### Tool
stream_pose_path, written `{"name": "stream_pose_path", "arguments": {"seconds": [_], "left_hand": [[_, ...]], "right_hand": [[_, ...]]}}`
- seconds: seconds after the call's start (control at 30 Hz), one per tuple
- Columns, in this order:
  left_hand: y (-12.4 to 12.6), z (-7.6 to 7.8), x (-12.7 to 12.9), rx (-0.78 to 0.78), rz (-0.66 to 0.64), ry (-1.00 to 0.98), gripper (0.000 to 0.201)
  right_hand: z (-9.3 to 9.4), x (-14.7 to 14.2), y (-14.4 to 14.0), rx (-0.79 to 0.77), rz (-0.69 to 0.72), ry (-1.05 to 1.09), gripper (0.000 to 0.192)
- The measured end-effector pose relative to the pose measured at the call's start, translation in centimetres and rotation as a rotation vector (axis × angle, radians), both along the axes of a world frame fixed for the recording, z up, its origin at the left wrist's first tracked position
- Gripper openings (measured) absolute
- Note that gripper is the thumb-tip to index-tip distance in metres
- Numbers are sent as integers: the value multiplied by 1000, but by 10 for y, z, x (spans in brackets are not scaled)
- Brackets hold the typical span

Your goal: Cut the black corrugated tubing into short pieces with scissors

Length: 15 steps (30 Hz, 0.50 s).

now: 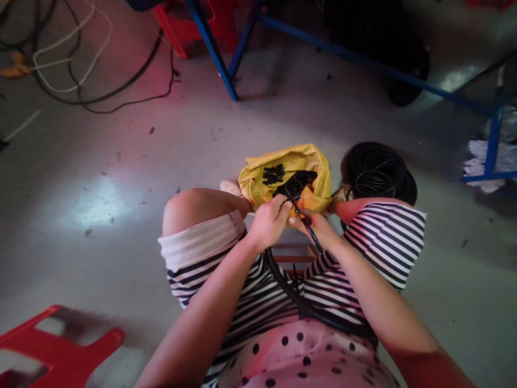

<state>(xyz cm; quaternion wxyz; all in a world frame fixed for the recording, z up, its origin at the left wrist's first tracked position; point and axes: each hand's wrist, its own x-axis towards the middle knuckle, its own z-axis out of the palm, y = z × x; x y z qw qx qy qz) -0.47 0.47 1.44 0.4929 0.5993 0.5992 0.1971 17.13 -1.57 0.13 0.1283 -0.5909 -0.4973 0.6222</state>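
Note:
My left hand [268, 222] is closed around a black tube [278, 276], which runs down from it and loops across my lap. My right hand [319, 228] is closed on a slim dark tool [299, 211] that looks like scissors or cutters; its narrow end points towards my left fingers. Just beyond both hands stands an open yellow sack [309, 155] between my feet. Inside lie many short black tube pieces [273, 174]. My fingers partly hide where tool and tube meet.
A coil of black tubing [379, 172] lies by my right foot. Red stools stand at lower left [60, 345] and at the top [181, 32]. A blue metal frame [220, 59] crosses the far side. Loose cables [105, 99] lie at upper left.

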Motion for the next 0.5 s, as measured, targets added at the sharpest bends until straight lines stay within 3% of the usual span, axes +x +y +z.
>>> {"name": "stream_pose_path", "arguments": {"seconds": [0.3, 0.5], "left_hand": [[1, -3, -7, -73, 40, -172, 31], [0, -1, -8, -95, 17, -193, 30]], "right_hand": [[6, 2, -2, 97, 39, -148, 60], [4, 5, -2, 97, 19, -109, 61]]}}
